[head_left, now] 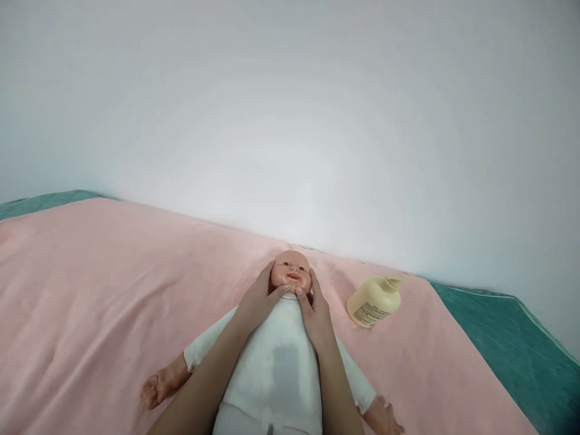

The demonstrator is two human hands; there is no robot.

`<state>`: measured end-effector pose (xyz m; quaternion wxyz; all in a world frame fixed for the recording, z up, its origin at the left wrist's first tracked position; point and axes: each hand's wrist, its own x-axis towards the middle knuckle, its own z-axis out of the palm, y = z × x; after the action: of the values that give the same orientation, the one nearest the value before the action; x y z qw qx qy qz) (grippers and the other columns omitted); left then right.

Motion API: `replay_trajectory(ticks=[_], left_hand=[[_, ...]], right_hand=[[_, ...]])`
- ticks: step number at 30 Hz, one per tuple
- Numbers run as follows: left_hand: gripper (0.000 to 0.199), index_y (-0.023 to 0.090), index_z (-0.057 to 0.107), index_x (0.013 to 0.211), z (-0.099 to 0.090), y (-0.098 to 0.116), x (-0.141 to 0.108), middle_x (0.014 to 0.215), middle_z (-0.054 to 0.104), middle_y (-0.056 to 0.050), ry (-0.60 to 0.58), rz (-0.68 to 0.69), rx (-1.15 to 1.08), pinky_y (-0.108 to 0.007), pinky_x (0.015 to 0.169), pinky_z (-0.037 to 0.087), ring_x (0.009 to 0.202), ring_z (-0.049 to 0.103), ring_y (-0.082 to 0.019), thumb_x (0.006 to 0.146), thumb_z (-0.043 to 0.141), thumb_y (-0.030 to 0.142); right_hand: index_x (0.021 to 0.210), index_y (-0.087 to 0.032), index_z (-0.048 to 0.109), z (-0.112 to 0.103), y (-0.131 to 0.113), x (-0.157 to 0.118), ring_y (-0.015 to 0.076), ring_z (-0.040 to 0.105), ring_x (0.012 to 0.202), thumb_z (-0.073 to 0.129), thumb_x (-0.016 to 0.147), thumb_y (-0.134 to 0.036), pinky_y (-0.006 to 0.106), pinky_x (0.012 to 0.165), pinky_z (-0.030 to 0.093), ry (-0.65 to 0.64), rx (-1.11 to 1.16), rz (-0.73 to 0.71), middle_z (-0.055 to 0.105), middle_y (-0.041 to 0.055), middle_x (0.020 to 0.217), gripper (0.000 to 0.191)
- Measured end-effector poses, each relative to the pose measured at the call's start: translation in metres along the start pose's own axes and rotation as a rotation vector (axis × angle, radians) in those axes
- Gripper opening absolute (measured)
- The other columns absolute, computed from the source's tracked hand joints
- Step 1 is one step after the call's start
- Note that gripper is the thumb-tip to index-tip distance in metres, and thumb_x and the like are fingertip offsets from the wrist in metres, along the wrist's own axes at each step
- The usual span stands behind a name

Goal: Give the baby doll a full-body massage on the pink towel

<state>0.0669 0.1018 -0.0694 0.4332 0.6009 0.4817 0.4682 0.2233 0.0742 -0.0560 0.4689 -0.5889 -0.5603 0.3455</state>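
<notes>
A baby doll (278, 362) in a white outfit lies on its back, its arms spread out to both sides. My left hand (261, 300) cups the left side of the doll's head (291, 264), with the thumb at the chin. On the opposite side my right hand (316, 312) holds the head the same way, its thumb also under the chin. The fingertips behind the cheeks are partly hidden. To the right of my right hand, apart from it, stands a pale yellow pump bottle (372, 301) with a printed label.
Under the doll a pink sheet (113, 290) with soft wrinkles is spread. Green cloth (507, 338) shows beyond it on the right and at the far left. A plain pale wall (290, 121) rises just behind the doll's head.
</notes>
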Motion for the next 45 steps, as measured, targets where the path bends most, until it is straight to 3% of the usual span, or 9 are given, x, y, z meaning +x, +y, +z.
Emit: replay_trajectory(ticks=[10,15,19,26,36,45], left_hand=[[0.065,0.018,0.026,0.15,-0.002,0.004,-0.002,0.154,0.033,-0.009,-0.018,-0.029,0.148,-0.042,0.116,0.026,0.141,0.031,-0.026,0.095,0.037,0.049],[0.062,0.019,0.031,0.149,-0.002,0.006,-0.002,0.152,0.037,-0.008,0.012,-0.022,0.137,-0.039,0.115,0.026,0.141,0.032,-0.023,0.097,0.026,0.052],[0.062,0.023,0.029,0.149,-0.003,0.01,-0.003,0.152,0.036,-0.007,-0.018,-0.038,0.132,-0.04,0.116,0.025,0.14,0.034,-0.024,0.095,0.034,0.053],[0.079,0.025,0.028,0.148,-0.001,0.001,-0.002,0.149,0.042,-0.009,-0.046,-0.044,0.038,-0.04,0.105,0.041,0.132,0.046,-0.029,0.082,0.063,0.047],[0.072,0.023,0.029,0.148,-0.002,0.0,0.0,0.149,0.041,-0.011,-0.041,-0.034,0.034,-0.042,0.107,0.038,0.133,0.044,-0.028,0.085,0.059,0.043],[0.062,0.023,0.028,0.149,-0.003,0.004,-0.002,0.152,0.036,-0.008,-0.015,-0.025,0.139,-0.044,0.115,0.026,0.139,0.036,-0.027,0.094,0.042,0.048]], right_hand=[[0.148,-0.017,0.033,-0.004,0.01,0.005,0.0231,0.033,0.141,0.034,0.091,-0.064,0.042,0.116,0.027,0.002,0.013,-0.043,0.036,0.007,0.152,0.074],[0.147,-0.018,0.035,-0.004,0.01,0.005,0.0237,0.032,0.141,0.036,0.09,-0.066,0.043,0.116,0.027,0.021,0.039,-0.039,0.036,0.0068,0.152,0.074],[0.149,-0.021,0.031,-0.003,0.002,0.002,0.0255,0.036,0.139,0.048,0.087,-0.063,0.043,0.115,0.03,-0.002,0.038,0.013,0.039,0.0069,0.15,0.077],[0.15,-0.021,0.026,0.0,0.0,0.0,0.0267,0.05,0.128,0.063,0.081,-0.051,0.043,0.108,0.04,-0.021,0.062,0.031,0.048,0.0088,0.144,0.084],[0.148,-0.023,0.033,0.003,0.005,0.002,0.0277,0.051,0.128,0.062,0.081,-0.05,0.044,0.107,0.041,0.027,0.046,0.002,0.05,0.0072,0.142,0.077],[0.148,-0.022,0.032,-0.006,0.003,0.002,0.0241,0.032,0.141,0.047,0.088,-0.06,0.042,0.116,0.028,-0.017,0.053,-0.011,0.036,0.0049,0.152,0.073]])
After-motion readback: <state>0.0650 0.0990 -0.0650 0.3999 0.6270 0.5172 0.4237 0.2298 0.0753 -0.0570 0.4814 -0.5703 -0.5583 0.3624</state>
